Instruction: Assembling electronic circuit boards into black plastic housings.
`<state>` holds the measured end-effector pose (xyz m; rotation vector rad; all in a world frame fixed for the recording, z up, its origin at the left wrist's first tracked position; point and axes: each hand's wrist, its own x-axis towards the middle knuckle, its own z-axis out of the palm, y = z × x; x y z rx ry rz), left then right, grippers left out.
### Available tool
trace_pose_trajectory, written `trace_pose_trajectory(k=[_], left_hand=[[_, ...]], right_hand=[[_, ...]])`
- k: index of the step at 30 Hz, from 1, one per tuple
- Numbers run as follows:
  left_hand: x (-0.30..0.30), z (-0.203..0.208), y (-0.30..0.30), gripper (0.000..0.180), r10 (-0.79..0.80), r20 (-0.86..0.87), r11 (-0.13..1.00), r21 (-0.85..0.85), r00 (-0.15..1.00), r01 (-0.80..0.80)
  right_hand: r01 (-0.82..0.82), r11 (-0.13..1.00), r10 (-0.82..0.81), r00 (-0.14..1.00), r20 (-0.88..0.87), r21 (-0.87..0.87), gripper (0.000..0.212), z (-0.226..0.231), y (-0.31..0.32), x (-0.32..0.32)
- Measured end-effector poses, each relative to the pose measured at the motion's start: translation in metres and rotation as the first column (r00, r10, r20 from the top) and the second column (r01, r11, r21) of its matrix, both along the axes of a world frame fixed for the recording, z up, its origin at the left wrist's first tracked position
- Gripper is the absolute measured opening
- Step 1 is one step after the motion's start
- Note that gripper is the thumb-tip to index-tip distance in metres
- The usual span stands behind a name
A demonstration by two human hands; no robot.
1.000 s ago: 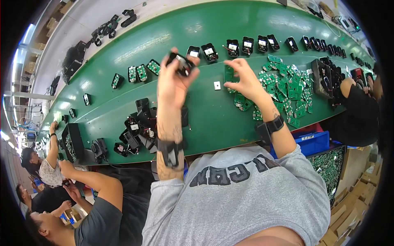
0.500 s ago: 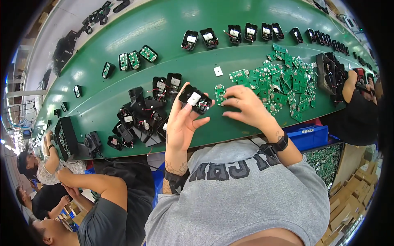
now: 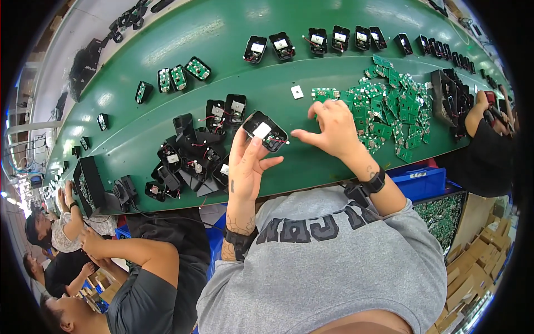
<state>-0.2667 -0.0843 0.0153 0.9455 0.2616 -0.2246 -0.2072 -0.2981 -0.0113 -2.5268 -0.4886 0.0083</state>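
Note:
My left hand (image 3: 246, 164) grips an open black plastic housing (image 3: 276, 139) by its edge, tilted above the bench. Inside it show a white square pad, with my thumb close to it, and a red wire with a small white plug. To the right, my right hand (image 3: 335, 131) hovers over the bench with thumb spread away from bent fingers. Its fingertips are beside a green circuit board (image 3: 325, 94) at the near-left edge of a large heap of circuit boards (image 3: 397, 106). What lies beneath that hand is hidden. A small white square piece (image 3: 297, 92) lies just beyond both hands.
Black housings (image 3: 189, 156) are piled left of my left hand. A row of housings (image 3: 317, 42) lines the far side of the green bench (image 3: 233, 67); some at left hold circuit boards (image 3: 197, 68). A black bin (image 3: 443, 100) stands right. Co-workers (image 3: 139, 267) sit at left.
My right hand has shifted away from me, its thumb now stretched out. The single circuit board that lay by its fingertips no longer shows there. The housing in my left hand has turned slightly.

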Motion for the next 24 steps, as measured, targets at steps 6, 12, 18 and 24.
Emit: trace_pose_trajectory(k=[6,12,18,24], left_hand=[[0.001,-0.006,0.006,0.041,0.012,0.006,1.0,0.015,1.0,-0.012],[0.002,-0.003,0.0,0.042,-0.022,-0.012,1.0,-0.014,1.0,0.021],[0.001,-0.008,-0.005,0.048,-0.035,-0.022,0.999,-0.001,0.999,0.035],[0.0,0.0,-0.008,0.054,0.037,0.011,0.995,0.097,0.999,-0.038]], right_hand=[[-0.515,0.848,0.491,0.852,0.181,0.127,0.032,0.012,-0.026,0.003],[-0.57,0.812,0.564,0.822,-0.081,-0.123,0.051,0.015,-0.045,0.006],[-0.561,0.819,0.566,0.824,0.015,-0.122,0.041,0.015,-0.033,0.007],[-0.37,0.89,0.334,0.927,0.171,0.266,0.041,0.011,-0.041,0.009]])
